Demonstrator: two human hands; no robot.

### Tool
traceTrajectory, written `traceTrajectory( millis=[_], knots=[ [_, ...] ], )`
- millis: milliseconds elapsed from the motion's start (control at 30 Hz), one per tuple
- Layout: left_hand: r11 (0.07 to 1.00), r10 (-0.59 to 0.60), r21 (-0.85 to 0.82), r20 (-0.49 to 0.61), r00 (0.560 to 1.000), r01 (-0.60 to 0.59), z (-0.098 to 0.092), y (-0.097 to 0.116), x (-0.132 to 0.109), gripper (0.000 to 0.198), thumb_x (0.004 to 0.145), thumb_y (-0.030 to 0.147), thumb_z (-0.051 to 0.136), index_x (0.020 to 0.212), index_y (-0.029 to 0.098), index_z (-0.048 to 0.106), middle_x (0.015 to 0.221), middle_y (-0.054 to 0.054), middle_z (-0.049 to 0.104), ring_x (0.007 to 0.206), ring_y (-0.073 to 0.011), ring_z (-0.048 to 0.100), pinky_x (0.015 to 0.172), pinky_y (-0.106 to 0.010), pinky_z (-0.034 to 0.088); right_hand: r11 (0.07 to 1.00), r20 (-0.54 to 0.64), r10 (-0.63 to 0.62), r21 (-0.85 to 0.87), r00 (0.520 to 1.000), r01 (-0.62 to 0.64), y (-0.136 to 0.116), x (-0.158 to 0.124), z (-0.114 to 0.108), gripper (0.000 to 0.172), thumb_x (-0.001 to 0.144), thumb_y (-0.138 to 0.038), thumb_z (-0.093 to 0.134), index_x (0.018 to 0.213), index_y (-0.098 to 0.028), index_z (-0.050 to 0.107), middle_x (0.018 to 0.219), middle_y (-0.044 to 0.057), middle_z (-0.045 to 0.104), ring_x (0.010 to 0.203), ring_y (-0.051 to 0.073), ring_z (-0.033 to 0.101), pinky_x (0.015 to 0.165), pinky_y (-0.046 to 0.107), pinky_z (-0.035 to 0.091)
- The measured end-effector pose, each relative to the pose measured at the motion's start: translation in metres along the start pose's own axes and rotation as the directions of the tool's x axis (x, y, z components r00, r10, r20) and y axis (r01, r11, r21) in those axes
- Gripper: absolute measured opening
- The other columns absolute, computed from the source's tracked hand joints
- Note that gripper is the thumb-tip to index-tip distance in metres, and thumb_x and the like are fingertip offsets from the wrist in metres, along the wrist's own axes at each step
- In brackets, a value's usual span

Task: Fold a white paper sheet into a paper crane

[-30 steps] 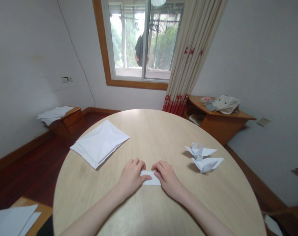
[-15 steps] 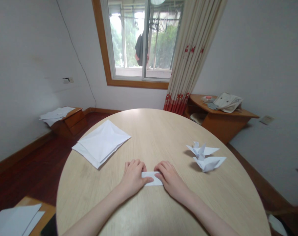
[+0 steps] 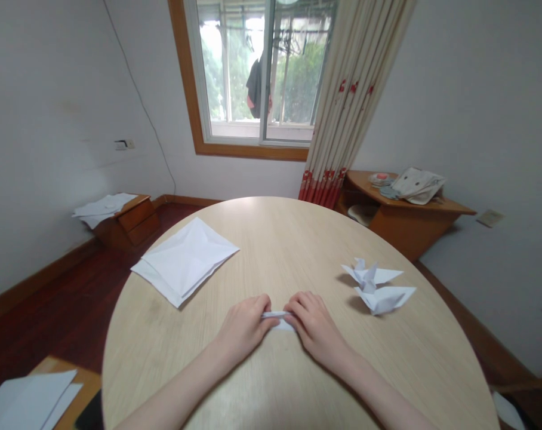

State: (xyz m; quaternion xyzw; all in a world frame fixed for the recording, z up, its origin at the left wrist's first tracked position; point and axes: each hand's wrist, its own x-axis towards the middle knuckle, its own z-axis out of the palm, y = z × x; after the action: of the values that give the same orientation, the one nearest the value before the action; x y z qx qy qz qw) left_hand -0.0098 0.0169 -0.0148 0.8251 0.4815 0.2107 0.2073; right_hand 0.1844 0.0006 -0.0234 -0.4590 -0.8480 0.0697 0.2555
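Between my two hands is a small folded piece of white paper, low over the near middle of the round table. My left hand pinches its left end, fingers curled and thumb in front. On the right end, my right hand grips in the same way. The upper edge of the paper stands up as a narrow strip between the fingertips. Both ends of the paper are hidden by the fingers.
Two folded paper cranes stand to the right on the table. A stack of creased white sheets lies at the left. Beyond are a corner shelf, a curtain and a low cabinet. More paper lies at lower left.
The paper lay flat as a strip; now its upper part is lifted and bent up between my fingers. My left hand has turned inward and its fingers have closed more.
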Motion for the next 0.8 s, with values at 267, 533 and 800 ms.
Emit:
traceTrajectory(
  millis=[267, 533, 800],
  knots=[
    [0.994, 0.100, 0.041, -0.094, 0.991, -0.097, -0.0016, 0.0020, -0.0019, 0.023, 0.083, 0.016, 0.059, 0.105, 0.018, 0.058, 0.095, -0.007, 0.068, 0.089, -0.0227, 0.062, 0.077, -0.032, 0.047, 0.991, -0.121, -0.132, 0.016, 0.984, 0.135, 0.0001, -0.0016, -0.0065, 0.021, 0.096, -0.018, 0.041, 0.095, -0.019, 0.062, 0.086, 0.008, 0.060, 0.080, 0.021, 0.054, 0.069, 0.033, 0.044],
    [0.973, 0.203, 0.130, -0.111, 0.973, -0.189, 0.0009, -0.0016, -0.0009, 0.029, 0.080, 0.014, 0.062, 0.109, 0.019, 0.065, 0.098, -0.006, 0.071, 0.092, -0.0251, 0.059, 0.084, -0.039, 0.044, 0.965, -0.175, -0.252, -0.123, 0.952, 0.233, -0.0015, -0.0021, -0.0064, 0.024, 0.096, -0.015, 0.041, 0.088, -0.017, 0.064, 0.077, 0.006, 0.059, 0.072, 0.018, 0.050, 0.063, 0.030, 0.038],
    [0.958, 0.286, 0.027, -0.028, 0.958, -0.285, 0.0022, -0.0037, 0.0013, 0.016, 0.085, 0.020, 0.064, 0.100, 0.021, 0.070, 0.098, -0.004, 0.071, 0.092, -0.0217, 0.060, 0.083, -0.033, 0.047, 0.962, -0.119, -0.248, -0.148, 0.961, 0.230, 0.0011, -0.0033, -0.0022, 0.020, 0.092, -0.011, 0.046, 0.082, -0.017, 0.063, 0.074, 0.005, 0.055, 0.071, 0.018, 0.048, 0.061, 0.028, 0.035]
  ],
)
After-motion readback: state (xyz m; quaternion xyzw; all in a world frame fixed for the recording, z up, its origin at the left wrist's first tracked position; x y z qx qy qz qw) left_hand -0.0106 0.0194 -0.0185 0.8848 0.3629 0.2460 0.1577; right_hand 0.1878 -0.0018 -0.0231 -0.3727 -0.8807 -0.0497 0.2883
